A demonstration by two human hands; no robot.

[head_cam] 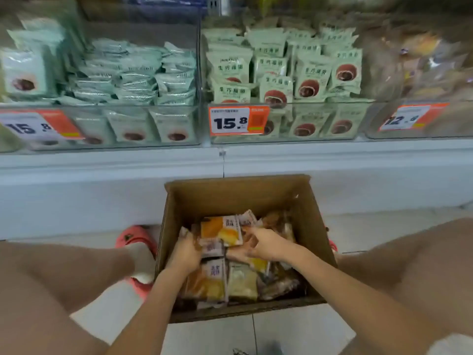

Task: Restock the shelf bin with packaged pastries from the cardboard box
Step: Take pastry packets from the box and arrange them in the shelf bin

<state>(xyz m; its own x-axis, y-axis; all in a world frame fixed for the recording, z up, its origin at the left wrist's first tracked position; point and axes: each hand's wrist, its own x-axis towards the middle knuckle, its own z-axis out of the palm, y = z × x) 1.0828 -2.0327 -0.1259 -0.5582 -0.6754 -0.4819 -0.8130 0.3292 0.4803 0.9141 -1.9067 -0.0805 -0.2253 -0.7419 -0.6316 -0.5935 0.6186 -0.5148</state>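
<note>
- A person is squatting in front of a shelf, with a cardboard box (243, 198) sitting open on the tiled floor (294, 331) between the knees.
- Both arms are reaching down into the box, where packaged pastries (225, 280) are lying in a loose heap of orange, yellow and brown wrappers.
- The left hand (185, 253) is curling its fingers around the left side of a small bunch of packs and is gripping them.
- The right hand (265, 243) is closing on the same bunch from the right, with the thumb and fingers bent around the packs.
- An orange pack (220, 230) showing a bun is lying on top of the bunch, between the two hands.
- Above the box, clear shelf bins are standing in a row on the white shelf (102, 162).
- The middle bin (286, 119) is holding pale green packs (307, 73) with a dark round cake on the front, and an orange price tag (236, 121) reading 15.8 is hanging on its front.
- The left bin (102, 124) is holding stacked pale green packs too.
- The right bin (419, 119) is holding brownish packs, too blurred to make out.
- A pink shoe (135, 239) is showing left of the box.
</note>
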